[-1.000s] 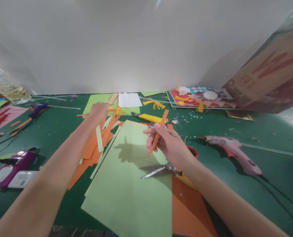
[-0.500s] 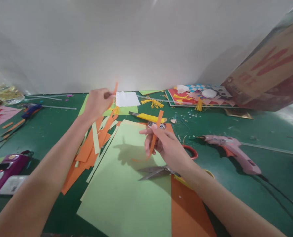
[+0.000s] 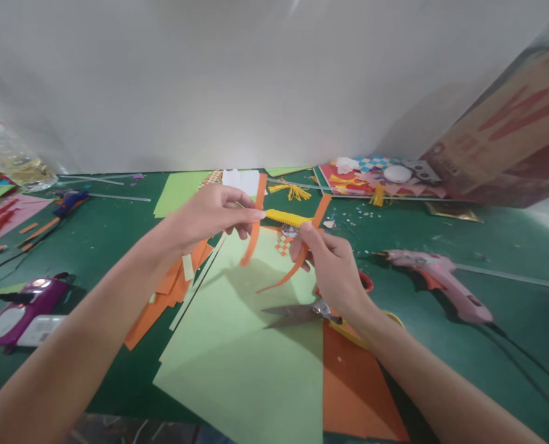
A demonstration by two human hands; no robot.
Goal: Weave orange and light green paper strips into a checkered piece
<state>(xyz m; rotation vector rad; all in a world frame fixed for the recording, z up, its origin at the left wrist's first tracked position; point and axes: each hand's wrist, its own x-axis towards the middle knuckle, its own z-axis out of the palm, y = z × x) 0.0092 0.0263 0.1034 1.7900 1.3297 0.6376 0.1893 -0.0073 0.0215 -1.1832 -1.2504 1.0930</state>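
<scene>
Between thumb and fingers, my left hand (image 3: 221,213) pinches an orange paper strip (image 3: 253,240) that hangs down at a slant. My right hand (image 3: 332,262) is closed on a second orange paper strip (image 3: 293,269), whose lower end curls to the left. The two strips are apart, both above a stack of pale green paper (image 3: 251,351). A yellow utility knife (image 3: 284,217) lies behind the hands, its ends partly covered by them. Under my right hand and wrist are open scissors (image 3: 293,316) with red and yellow handles. A small orange-and-white checkered paper piece (image 3: 282,245) shows beside my right fingers.
Cut orange scraps (image 3: 168,296) lie left of the stack, and an orange sheet (image 3: 362,388) sticks out on the right. A pink glue gun (image 3: 436,277) with its cord rests at right. A purple device (image 3: 24,311) stands at left. Decorated boards (image 3: 380,179) lie by the wall.
My left hand has come right and nearer, from the far scraps to beside my right hand, with the orange strip in it. My right hand keeps its strip and has shifted slightly right.
</scene>
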